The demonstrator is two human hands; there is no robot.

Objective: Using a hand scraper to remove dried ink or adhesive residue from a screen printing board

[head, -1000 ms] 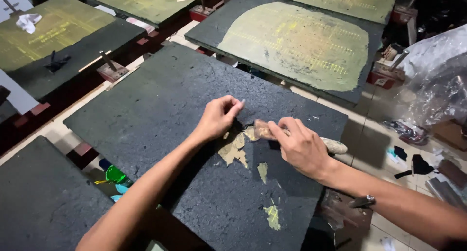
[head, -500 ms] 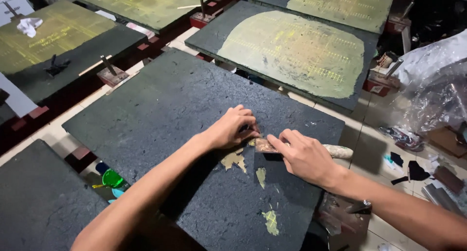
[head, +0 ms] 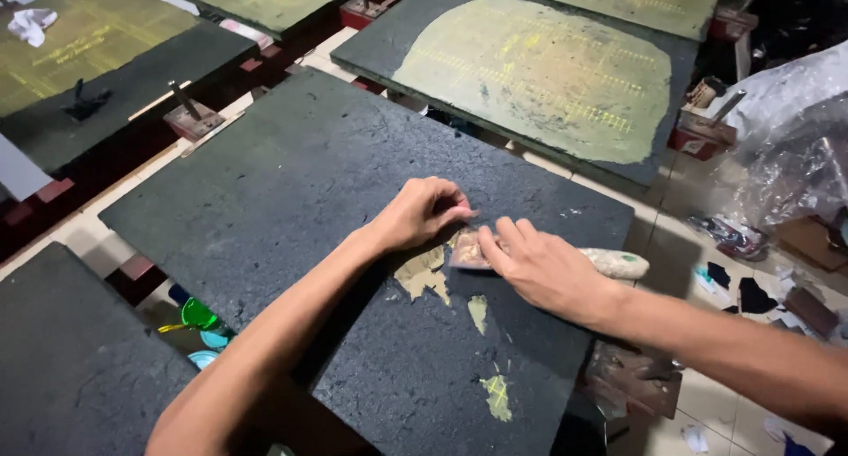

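A dark, rough printing board (head: 291, 182) lies in front of me, with bare yellowish patches (head: 422, 275) where its coating is gone. My left hand (head: 424, 213) rests on the board with its fingers curled, fingertips pinched at the edge of the peeled patch. My right hand (head: 539, 266) lies flat beside it and presses a scraper blade (head: 466, 251) against the board. The scraper's pale handle (head: 618, 262) sticks out to the right past my hand. Both hands nearly touch at the blade.
More boards surround this one: one with a large yellow-green coated area (head: 539, 76) behind, others at the far left (head: 62, 49) and near left (head: 71, 368). Crumpled clear plastic (head: 786, 147) sits at right. Green and blue items (head: 199, 319) lie below the board's gap.
Both hands have slid slightly left along the board. My left hand has curled tighter at the patch edge, and the scraper sits closer under my right fingers.
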